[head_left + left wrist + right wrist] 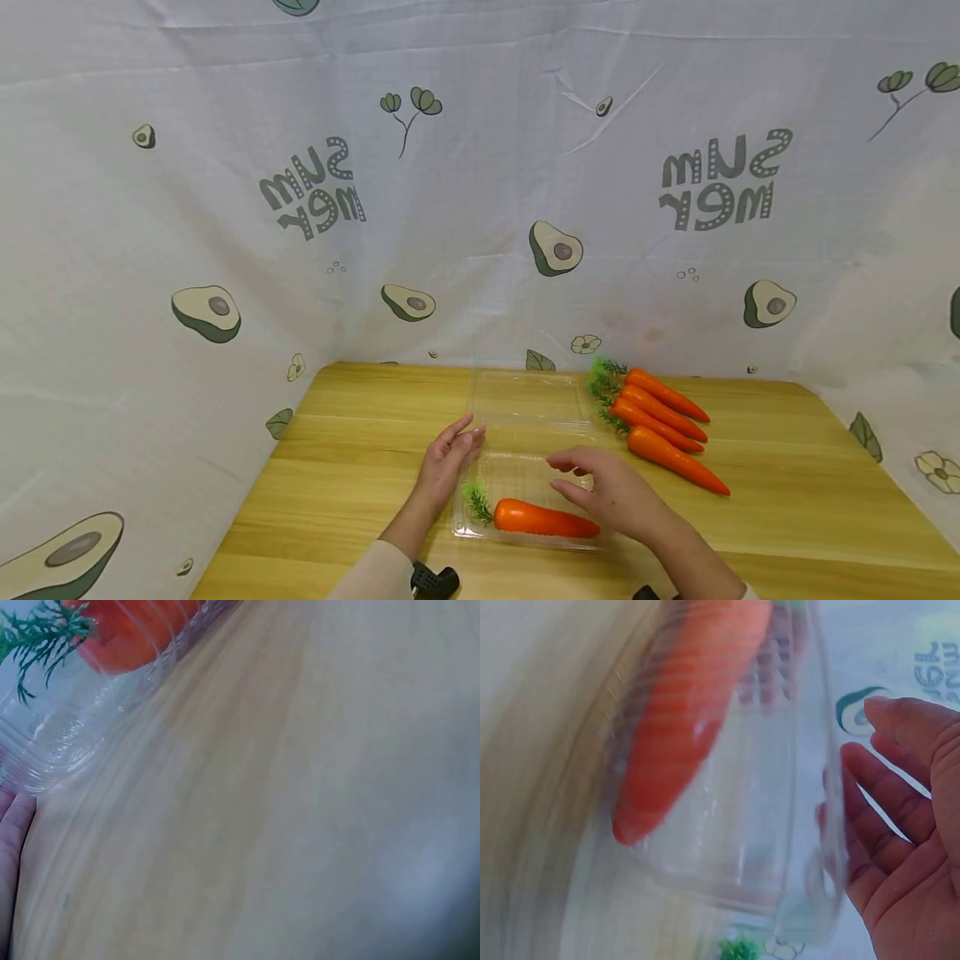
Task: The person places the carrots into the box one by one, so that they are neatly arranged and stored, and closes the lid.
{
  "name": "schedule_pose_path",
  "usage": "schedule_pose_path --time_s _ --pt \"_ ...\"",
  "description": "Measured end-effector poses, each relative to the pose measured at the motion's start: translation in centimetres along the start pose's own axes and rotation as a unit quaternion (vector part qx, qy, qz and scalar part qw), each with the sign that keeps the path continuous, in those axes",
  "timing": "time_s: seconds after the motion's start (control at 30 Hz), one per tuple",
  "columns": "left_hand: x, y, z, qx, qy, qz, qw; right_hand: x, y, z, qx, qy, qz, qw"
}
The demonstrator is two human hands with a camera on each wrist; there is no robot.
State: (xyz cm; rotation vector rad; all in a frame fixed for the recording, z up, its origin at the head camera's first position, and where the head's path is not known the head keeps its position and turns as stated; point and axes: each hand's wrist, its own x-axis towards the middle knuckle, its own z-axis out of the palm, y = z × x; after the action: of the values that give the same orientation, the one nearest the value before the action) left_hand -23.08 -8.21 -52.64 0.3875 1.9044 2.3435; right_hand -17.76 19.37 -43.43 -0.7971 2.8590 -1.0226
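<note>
A clear plastic clamshell box (525,467) lies with its lid (528,396) folded back behind it. Along the near side inside it rests one orange carrot (536,518), green leaves to the left. My left hand (442,467) is at the box's left side, fingers fairly straight by the rim; only a strip of it shows in the left wrist view, beside the plastic wall. My right hand (611,492) hovers at the box's right side, thumb and fingers apart. In the right wrist view nothing lies between its thumb and fingers (889,799).
Several more carrots (663,421) lie side by side right of the box, green tops toward the lid. A white cloth (480,192) printed with avocados hangs behind the wooden table (750,517). A black wrist device (435,581) sits near the left sleeve.
</note>
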Motion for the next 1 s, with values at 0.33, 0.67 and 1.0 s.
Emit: schedule_pose_path --time_s 0.33,0.67,1.0 --pt "-0.1 -0.1 0.1 -0.005 0.002 0.003 1.0 -1.1 0.8 -1.2 -0.029 0.091 -0.014 0.9953" --pt "0.0 0.0 0.2 -0.012 0.009 -0.002 0.9999 -1.8 1.7 -2.8 -0.044 0.115 0.059 0.9907" --pt "-0.1 0.2 0.4 -0.01 0.014 -0.004 0.9998 -2.3 3.3 -3.8 -0.045 0.15 0.062 0.9857"
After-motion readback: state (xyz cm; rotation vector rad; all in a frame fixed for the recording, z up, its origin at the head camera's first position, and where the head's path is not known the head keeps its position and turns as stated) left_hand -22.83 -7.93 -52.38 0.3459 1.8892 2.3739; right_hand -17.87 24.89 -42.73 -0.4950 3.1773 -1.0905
